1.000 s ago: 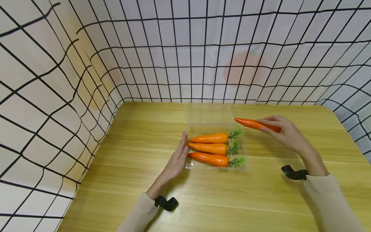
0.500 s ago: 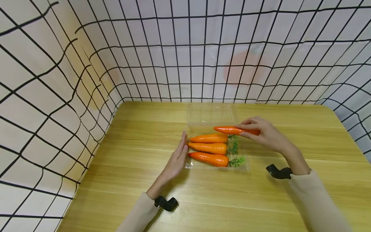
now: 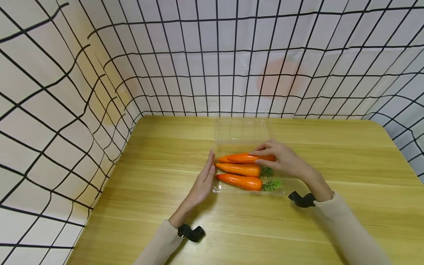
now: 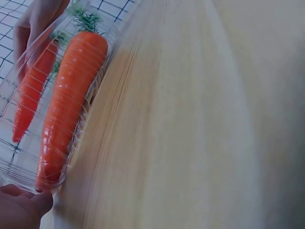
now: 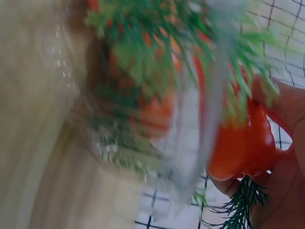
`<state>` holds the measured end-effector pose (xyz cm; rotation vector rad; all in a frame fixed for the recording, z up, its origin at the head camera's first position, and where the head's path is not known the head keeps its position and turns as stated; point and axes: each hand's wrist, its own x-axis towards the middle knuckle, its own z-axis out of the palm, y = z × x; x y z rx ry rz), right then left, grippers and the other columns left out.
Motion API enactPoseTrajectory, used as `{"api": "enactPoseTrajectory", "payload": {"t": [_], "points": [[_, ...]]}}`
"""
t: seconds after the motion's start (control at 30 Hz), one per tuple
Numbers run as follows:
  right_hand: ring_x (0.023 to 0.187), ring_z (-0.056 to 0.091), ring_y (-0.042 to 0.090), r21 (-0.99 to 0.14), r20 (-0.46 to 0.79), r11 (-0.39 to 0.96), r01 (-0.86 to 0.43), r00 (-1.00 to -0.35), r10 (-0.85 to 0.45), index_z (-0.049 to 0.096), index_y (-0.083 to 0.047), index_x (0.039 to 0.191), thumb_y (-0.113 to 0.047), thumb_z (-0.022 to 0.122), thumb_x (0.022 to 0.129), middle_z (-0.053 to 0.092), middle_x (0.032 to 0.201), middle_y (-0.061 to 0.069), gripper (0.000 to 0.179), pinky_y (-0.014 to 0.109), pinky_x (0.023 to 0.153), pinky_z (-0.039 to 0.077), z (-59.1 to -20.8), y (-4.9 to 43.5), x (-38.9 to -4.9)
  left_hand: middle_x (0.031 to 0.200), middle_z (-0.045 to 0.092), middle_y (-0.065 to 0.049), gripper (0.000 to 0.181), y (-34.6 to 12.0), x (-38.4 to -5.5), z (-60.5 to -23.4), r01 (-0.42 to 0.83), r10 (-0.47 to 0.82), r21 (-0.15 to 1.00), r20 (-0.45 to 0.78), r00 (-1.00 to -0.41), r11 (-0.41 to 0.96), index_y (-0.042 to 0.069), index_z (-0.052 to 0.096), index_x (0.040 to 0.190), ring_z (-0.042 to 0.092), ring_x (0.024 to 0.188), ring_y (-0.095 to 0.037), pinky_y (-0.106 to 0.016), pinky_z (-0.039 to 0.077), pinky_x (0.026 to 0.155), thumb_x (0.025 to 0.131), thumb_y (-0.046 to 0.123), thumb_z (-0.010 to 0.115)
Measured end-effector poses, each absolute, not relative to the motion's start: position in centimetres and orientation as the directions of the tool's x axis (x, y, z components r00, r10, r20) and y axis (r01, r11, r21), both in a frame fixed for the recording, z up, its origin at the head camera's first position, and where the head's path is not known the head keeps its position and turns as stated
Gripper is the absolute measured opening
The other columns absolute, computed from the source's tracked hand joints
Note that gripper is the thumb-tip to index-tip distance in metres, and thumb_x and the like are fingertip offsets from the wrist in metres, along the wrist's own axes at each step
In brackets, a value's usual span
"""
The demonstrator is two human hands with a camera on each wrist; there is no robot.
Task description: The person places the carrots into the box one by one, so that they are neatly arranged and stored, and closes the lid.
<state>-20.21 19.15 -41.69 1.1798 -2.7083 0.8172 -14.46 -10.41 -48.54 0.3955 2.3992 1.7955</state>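
Observation:
A clear plastic clamshell box point(image 3: 232, 192) lies on the table with its lid point(image 3: 241, 129) folded back. Inside it, orange carrots with green tops lie side by side: a near one point(image 3: 243, 183), a middle one point(image 3: 239, 169), and a far one point(image 3: 222, 159) mostly covered. Pinched at its thick end by my right hand point(image 3: 286, 159), another carrot point(image 3: 241, 158) hovers over or rests on the far one; I cannot tell which. Its leafy top point(image 5: 245, 198) hangs below the fingers in the right wrist view. My left hand point(image 3: 202, 183) touches the box's left side with straight fingers.
Black wire grid panels point(image 3: 198, 59) with pale sheeting behind them surround the wooden table point(image 3: 159, 154) at the back and sides. A black wrist mount point(image 3: 191, 233) sits on the left wrist, another point(image 3: 302, 199) on the right.
My right hand has carried the carrot leftward and toward me, from right of the box to over the far carrot inside it. The left hand has stayed at the box's left side.

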Motion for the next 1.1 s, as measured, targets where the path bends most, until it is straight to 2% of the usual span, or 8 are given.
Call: {"api": "enactPoseTrajectory", "payload": {"t": [0.2,0.37,0.47,0.63,1.1], "points": [[0.109,0.059,0.026,-0.451,0.247,0.559,-0.696,-0.699,-0.671,0.076,-0.012,0.127,-0.015,0.074,0.096,0.072,0.113,0.008,0.03,0.043,0.086,0.052,-42.5,17.8,-20.1,0.175,0.011,-0.009,0.058,-10.4,-14.3,-48.4,0.137,0.278,0.955,0.06,-0.959,0.264,0.017,0.001,0.168,0.013,0.161,-0.022,-0.044,0.014,0.132,0.116,0.016,0.026],[0.115,0.058,0.031,-0.461,0.213,0.57,-0.681,-0.708,-0.674,0.073,-0.009,0.131,-0.013,0.068,0.101,0.07,0.12,0.013,0.031,0.049,0.093,0.053,-43.4,17.1,-20.3,0.175,0.01,-0.008,0.058,-10.4,-14.3,-48.3,0.136,0.279,0.953,0.058,-0.959,0.271,0.016,0.0,0.168,0.014,0.161,-0.023,-0.044,0.015,0.132,0.116,0.017,0.025],[0.117,0.058,0.032,-0.465,0.209,0.565,-0.682,-0.704,-0.678,0.071,-0.009,0.133,-0.012,0.065,0.102,0.068,0.123,0.014,0.032,0.052,0.096,0.052,-43.7,16.8,-20.4,0.174,0.01,-0.011,0.058,-10.4,-14.3,-48.3,0.148,0.283,0.953,0.07,-0.957,0.264,0.014,0.0,0.168,0.015,0.161,-0.026,-0.047,0.015,0.131,0.116,0.017,0.026],[0.12,0.06,0.033,-0.465,0.224,0.552,-0.692,-0.696,-0.682,0.071,-0.009,0.133,-0.014,0.065,0.102,0.069,0.125,0.014,0.032,0.054,0.1,0.052,-44.1,16.5,-20.5,0.175,0.01,-0.012,0.058,-10.4,-14.3,-48.3,0.148,0.288,0.955,0.07,-0.955,0.258,0.015,-0.001,0.167,0.014,0.161,-0.025,-0.047,0.015,0.132,0.116,0.017,0.025],[0.124,0.064,0.034,-0.547,0.225,0.539,-0.64,-0.733,-0.642,0.074,-0.012,0.13,-0.019,0.072,0.099,0.072,0.13,0.011,0.032,0.055,0.104,0.054,-44.4,16.7,-20.6,0.175,0.009,-0.013,0.058,-10.5,-14.3,-48.3,0.15,0.3,0.951,0.065,-0.952,0.271,0.017,-0.002,0.167,0.013,0.162,-0.025,-0.047,0.016,0.131,0.116,0.017,0.026]]}}
